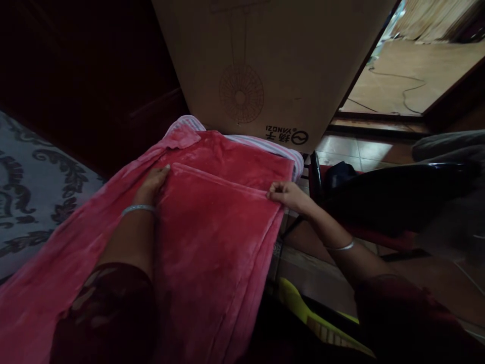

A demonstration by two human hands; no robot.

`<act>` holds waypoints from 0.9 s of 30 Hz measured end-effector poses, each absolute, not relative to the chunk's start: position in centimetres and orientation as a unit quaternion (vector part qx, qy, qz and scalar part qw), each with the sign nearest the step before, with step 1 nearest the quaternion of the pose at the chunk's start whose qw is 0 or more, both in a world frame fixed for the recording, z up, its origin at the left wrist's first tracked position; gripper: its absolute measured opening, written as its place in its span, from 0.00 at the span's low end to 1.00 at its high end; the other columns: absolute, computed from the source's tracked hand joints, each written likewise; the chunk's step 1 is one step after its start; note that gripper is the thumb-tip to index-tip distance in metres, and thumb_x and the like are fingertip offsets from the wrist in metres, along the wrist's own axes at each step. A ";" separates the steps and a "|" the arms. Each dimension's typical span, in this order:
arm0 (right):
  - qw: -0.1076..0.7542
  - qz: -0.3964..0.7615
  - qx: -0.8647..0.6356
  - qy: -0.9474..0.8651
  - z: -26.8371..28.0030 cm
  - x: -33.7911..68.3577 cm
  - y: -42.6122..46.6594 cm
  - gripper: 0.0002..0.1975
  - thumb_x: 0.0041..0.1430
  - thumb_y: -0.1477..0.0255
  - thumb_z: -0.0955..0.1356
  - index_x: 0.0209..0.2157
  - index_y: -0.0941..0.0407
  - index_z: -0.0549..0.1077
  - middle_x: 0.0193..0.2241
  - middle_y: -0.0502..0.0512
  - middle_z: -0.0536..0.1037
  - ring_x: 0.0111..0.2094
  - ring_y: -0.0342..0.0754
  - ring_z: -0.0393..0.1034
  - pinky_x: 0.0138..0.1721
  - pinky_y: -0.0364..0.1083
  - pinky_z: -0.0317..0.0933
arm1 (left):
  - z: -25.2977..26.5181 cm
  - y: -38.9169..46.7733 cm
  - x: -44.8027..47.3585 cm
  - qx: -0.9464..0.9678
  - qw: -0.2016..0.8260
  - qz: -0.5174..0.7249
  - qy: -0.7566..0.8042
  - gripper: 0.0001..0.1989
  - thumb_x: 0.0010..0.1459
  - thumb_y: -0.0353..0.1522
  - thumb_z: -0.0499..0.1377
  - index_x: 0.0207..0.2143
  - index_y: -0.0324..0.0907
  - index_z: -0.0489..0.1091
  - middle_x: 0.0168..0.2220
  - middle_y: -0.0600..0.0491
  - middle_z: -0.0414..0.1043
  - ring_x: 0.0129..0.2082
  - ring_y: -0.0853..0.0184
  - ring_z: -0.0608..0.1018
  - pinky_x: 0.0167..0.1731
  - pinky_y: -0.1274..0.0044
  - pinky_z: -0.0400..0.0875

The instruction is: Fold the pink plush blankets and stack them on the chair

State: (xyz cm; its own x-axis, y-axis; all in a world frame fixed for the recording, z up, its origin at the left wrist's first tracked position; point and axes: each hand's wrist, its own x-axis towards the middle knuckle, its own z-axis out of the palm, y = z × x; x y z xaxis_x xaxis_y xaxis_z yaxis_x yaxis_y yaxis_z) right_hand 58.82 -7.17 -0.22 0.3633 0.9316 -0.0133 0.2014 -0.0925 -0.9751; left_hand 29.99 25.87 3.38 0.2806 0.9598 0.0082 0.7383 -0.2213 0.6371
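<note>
A red plush blanket (pixel 212 237) lies spread in front of me, with a folded layer on top whose far edge runs between my two hands. My left hand (pixel 155 181) is at the left end of that edge, its fingers closed around the cloth, partly hidden behind the wrist. At the right corner of the same edge, my right hand (pixel 286 195) pinches the blanket between thumb and fingers. Beyond the edge, more of the red cloth lies flat over a striped pad (pixel 261 144), whose border shows along the far side.
A large cardboard box (pixel 242 60) printed with a fan stands behind the blanket. Dark chair (pixel 390 192) parts and clothing are at the right. Patterned fabric (pixel 41 187) lies at the left. Something yellow-green (pixel 293 298) is low on the right. A doorway opens at the upper right.
</note>
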 end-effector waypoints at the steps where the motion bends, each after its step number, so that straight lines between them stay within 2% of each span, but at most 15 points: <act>1: 0.507 0.346 -0.659 -0.436 -0.6 58.8 -7.1 0.21 0.41 0.53 0.73 0.21 0.53 0.63 0.19 0.43 0.60 0.22 0.40 0.51 0.25 0.44 0.46 | 3.4 25.9 30.1 0.755 0.267 0.187 0.569 0.16 0.62 0.44 0.56 0.31 0.42 0.74 0.26 0.48 0.73 0.30 0.57 0.77 0.30 0.69 0.73; 4: 0.498 0.325 -0.671 -0.443 -1.3 58.5 -6.7 0.20 0.43 0.54 0.72 0.22 0.52 0.63 0.19 0.43 0.60 0.22 0.40 0.50 0.25 0.44 0.46 | 3.1 25.9 30.8 0.765 0.168 0.185 0.593 0.15 0.62 0.42 0.56 0.30 0.42 0.72 0.27 0.49 0.71 0.32 0.56 0.76 0.32 0.69 0.70; 6: 0.490 0.314 -0.672 -0.458 -1.3 58.4 -6.7 0.19 0.44 0.55 0.72 0.22 0.53 0.64 0.19 0.44 0.60 0.23 0.40 0.51 0.25 0.44 0.46 | 2.7 25.7 31.1 0.768 0.099 0.212 0.596 0.14 0.64 0.41 0.54 0.32 0.41 0.72 0.29 0.47 0.72 0.33 0.56 0.76 0.32 0.69 0.70; 9: 0.485 0.301 -0.666 -0.480 -1.1 58.6 -7.0 0.17 0.45 0.56 0.72 0.23 0.53 0.65 0.20 0.44 0.62 0.24 0.40 0.52 0.26 0.44 0.48 | 2.2 25.5 31.3 0.779 0.056 0.224 0.583 0.14 0.64 0.40 0.53 0.37 0.40 0.73 0.33 0.45 0.75 0.36 0.54 0.77 0.34 0.69 0.70; 14: 0.499 0.353 -0.637 -0.470 -1.5 59.0 -7.0 0.18 0.44 0.56 0.74 0.27 0.54 0.68 0.22 0.46 0.66 0.24 0.42 0.57 0.26 0.43 0.52 | 2.1 25.6 31.4 0.785 0.070 0.181 0.589 0.14 0.63 0.41 0.55 0.38 0.40 0.74 0.35 0.43 0.77 0.39 0.51 0.79 0.37 0.67 0.71; 19: 0.475 0.356 -0.645 -0.481 -1.6 59.1 -6.7 0.19 0.43 0.55 0.74 0.32 0.54 0.73 0.25 0.49 0.73 0.27 0.45 0.64 0.29 0.45 0.59 | 3.6 25.4 29.6 0.805 0.172 0.145 0.549 0.19 0.66 0.42 0.49 0.40 0.40 0.74 0.30 0.49 0.75 0.31 0.60 0.77 0.31 0.72 0.71; 24: 0.439 0.384 -0.628 -0.514 -0.9 59.6 -7.0 0.23 0.44 0.52 0.75 0.36 0.55 0.77 0.31 0.53 0.79 0.33 0.50 0.73 0.36 0.48 0.68 | 5.3 23.4 24.3 0.802 0.156 0.108 0.566 0.15 0.61 0.41 0.56 0.33 0.41 0.76 0.33 0.47 0.79 0.36 0.59 0.79 0.39 0.73 0.73; 27: 0.421 0.378 -0.632 -0.530 -1.0 60.1 -7.3 0.27 0.41 0.50 0.75 0.37 0.54 0.80 0.35 0.57 0.82 0.35 0.54 0.76 0.35 0.49 0.70 | 5.7 20.8 19.8 0.784 0.146 0.096 0.595 0.15 0.59 0.42 0.58 0.35 0.41 0.78 0.39 0.45 0.82 0.41 0.57 0.81 0.44 0.72 0.73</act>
State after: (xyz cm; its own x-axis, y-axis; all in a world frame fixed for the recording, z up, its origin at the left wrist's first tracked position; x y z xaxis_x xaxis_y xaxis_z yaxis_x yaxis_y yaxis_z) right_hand 60.11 -7.33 -0.98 0.1527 0.9878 -0.0314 0.3525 -0.0841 -0.9320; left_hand 19.76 20.83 5.74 0.2725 0.9619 -0.0236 0.9056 -0.2482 0.3439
